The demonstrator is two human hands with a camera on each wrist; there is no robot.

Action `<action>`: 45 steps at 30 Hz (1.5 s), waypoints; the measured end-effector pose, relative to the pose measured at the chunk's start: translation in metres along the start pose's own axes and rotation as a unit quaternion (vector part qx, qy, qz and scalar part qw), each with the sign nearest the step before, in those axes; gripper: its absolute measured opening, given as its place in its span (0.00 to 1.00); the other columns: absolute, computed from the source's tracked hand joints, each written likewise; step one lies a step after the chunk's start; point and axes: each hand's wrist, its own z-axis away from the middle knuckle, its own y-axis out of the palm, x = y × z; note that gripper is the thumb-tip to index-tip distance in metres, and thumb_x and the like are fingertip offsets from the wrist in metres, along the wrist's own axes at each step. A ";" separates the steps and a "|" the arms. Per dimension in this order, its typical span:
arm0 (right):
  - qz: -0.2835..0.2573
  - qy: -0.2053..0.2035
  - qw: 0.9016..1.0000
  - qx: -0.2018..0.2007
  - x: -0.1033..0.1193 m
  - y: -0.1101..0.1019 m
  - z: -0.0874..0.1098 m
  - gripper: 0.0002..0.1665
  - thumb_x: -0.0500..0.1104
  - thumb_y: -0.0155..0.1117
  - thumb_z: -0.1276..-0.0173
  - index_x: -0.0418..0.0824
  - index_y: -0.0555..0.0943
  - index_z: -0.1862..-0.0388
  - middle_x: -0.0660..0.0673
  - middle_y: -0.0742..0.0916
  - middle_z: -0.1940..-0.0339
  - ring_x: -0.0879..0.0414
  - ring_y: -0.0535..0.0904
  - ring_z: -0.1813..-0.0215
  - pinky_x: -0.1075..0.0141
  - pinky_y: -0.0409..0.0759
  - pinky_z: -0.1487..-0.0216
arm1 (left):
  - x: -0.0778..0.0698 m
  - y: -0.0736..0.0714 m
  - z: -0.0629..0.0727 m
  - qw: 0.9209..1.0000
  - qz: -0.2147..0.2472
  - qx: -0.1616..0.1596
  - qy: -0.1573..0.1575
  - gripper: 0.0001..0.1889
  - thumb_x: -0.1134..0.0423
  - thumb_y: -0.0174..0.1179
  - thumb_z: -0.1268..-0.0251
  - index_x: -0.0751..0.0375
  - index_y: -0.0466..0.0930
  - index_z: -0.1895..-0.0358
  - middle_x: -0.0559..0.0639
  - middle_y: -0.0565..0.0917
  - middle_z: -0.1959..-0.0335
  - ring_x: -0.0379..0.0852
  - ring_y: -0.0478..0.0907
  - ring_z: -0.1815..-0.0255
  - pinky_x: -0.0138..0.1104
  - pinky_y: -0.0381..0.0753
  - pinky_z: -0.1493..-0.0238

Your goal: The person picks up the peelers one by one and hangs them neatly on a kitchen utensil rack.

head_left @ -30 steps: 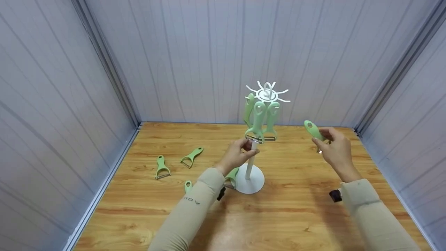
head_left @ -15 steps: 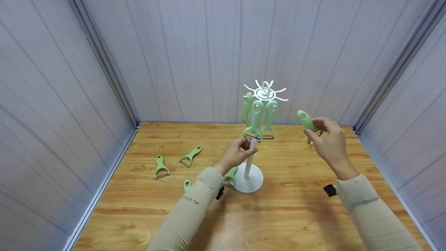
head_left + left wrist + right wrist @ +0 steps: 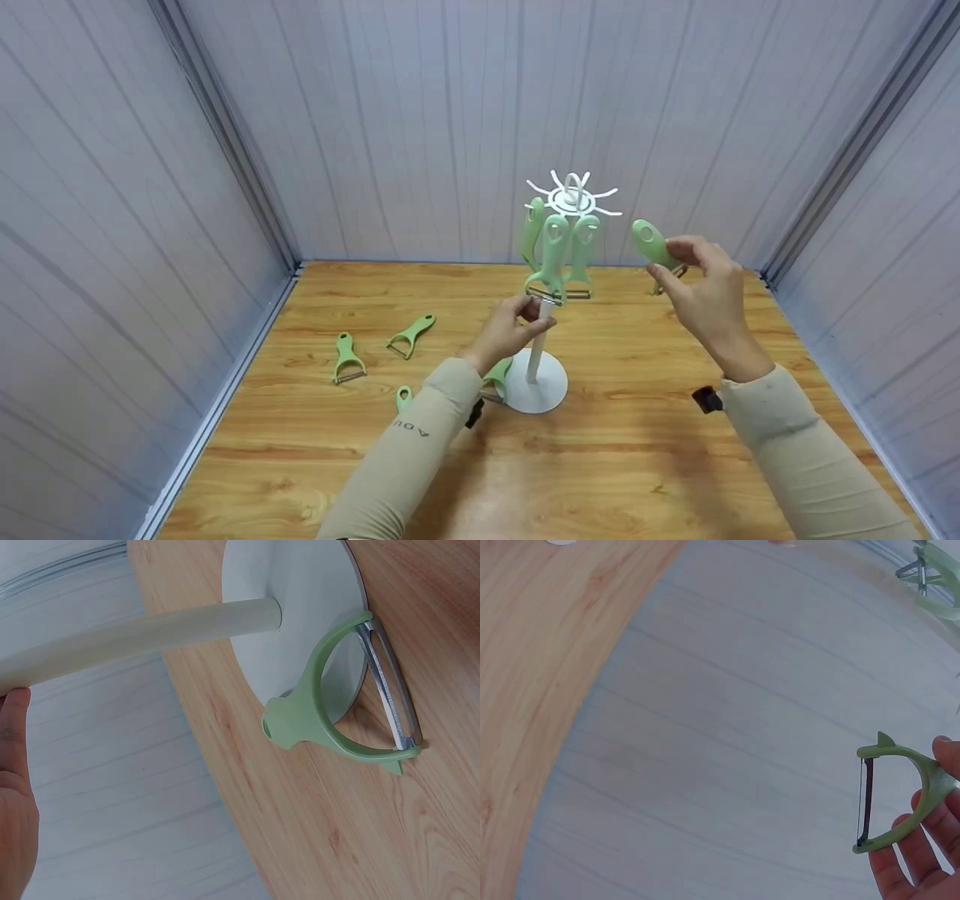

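A white stand (image 3: 536, 360) with a round base and a ring of hooks (image 3: 571, 200) rises from the table. Three green peelers (image 3: 553, 251) hang on its hooks, blades down. My left hand (image 3: 510, 330) grips the stand's pole just below them. To the right of the hooks, my right hand (image 3: 709, 300) pinches another green peeler (image 3: 649, 241) in the air, its holed handle end pointing up and left. The right wrist view shows that peeler's blade end (image 3: 922, 795) between thumb and fingers. Beside the base lies a further peeler (image 3: 307, 712), partly over its rim in the left wrist view.
On the wooden table (image 3: 600, 465) to the left lie two peelers, one upright-facing (image 3: 347, 360) and one slanted (image 3: 412, 335). A third peeler (image 3: 404, 397) is mostly hidden by the left sleeve. Pale panel walls (image 3: 420, 135) enclose the back and sides.
My right hand has raised its peeler and carried it leftward, closer to the hooks. The left hand stays on the pole, and the hanging peelers look unchanged.
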 end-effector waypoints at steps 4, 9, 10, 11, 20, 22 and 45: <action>-0.003 -0.013 1.000 -0.008 0.010 0.000 -0.005 0.19 0.29 0.81 0.36 0.26 0.86 0.48 0.31 0.92 0.53 0.80 0.76 0.52 0.70 0.73 0.41 | -0.001 -0.001 -0.001 1.000 0.002 -0.002 0.000 0.11 0.60 0.70 0.24 0.65 0.86 0.53 0.56 0.89 0.57 0.38 0.82 0.57 0.32 0.84 0.52; -0.007 -0.034 0.999 -0.016 0.021 0.001 -0.010 0.19 0.30 0.82 0.36 0.27 0.86 0.48 0.32 0.92 0.53 0.79 0.77 0.51 0.53 0.76 0.35 | -0.001 -0.001 -0.001 1.000 0.006 -0.003 0.000 0.10 0.60 0.70 0.24 0.66 0.86 0.54 0.55 0.89 0.59 0.39 0.82 0.57 0.33 0.84 0.53; -0.010 -0.038 0.999 -0.018 0.023 0.002 -0.010 0.19 0.30 0.82 0.36 0.27 0.86 0.49 0.32 0.92 0.53 0.79 0.77 0.51 0.49 0.75 0.34 | -0.001 -0.001 -0.001 1.000 0.007 -0.003 0.001 0.10 0.60 0.70 0.24 0.65 0.86 0.54 0.55 0.89 0.59 0.39 0.82 0.57 0.33 0.84 0.53; -0.013 -0.042 0.999 -0.020 0.025 0.002 -0.010 0.19 0.30 0.82 0.36 0.27 0.86 0.49 0.32 0.92 0.53 0.78 0.77 0.51 0.49 0.74 0.33 | -0.001 -0.001 0.000 1.000 0.007 -0.003 0.002 0.10 0.60 0.70 0.24 0.65 0.86 0.54 0.55 0.89 0.59 0.39 0.82 0.57 0.33 0.84 0.53; -0.034 -0.063 0.997 -0.025 0.036 0.008 -0.012 0.17 0.29 0.81 0.36 0.27 0.87 0.49 0.33 0.92 0.53 0.75 0.79 0.50 0.69 0.72 0.40 | 0.000 -0.001 0.001 1.000 0.007 -0.008 0.004 0.10 0.61 0.71 0.24 0.65 0.86 0.54 0.55 0.90 0.60 0.38 0.83 0.58 0.31 0.85 0.54; -0.034 -0.062 0.997 -0.022 0.038 0.010 -0.013 0.17 0.30 0.81 0.35 0.28 0.87 0.49 0.34 0.93 0.53 0.76 0.80 0.50 0.69 0.73 0.40 | 0.001 0.000 0.001 1.000 0.005 -0.010 0.005 0.10 0.61 0.71 0.25 0.66 0.86 0.54 0.55 0.90 0.60 0.38 0.83 0.58 0.31 0.85 0.54; -0.129 -0.052 0.990 0.034 0.033 0.044 -0.013 0.19 0.30 0.70 0.24 0.29 0.85 0.36 0.34 0.91 0.46 0.73 0.83 0.45 0.76 0.82 0.40 | -0.002 0.000 0.001 1.000 0.004 -0.001 -0.002 0.10 0.60 0.70 0.24 0.64 0.86 0.53 0.53 0.89 0.58 0.38 0.82 0.57 0.31 0.84 0.54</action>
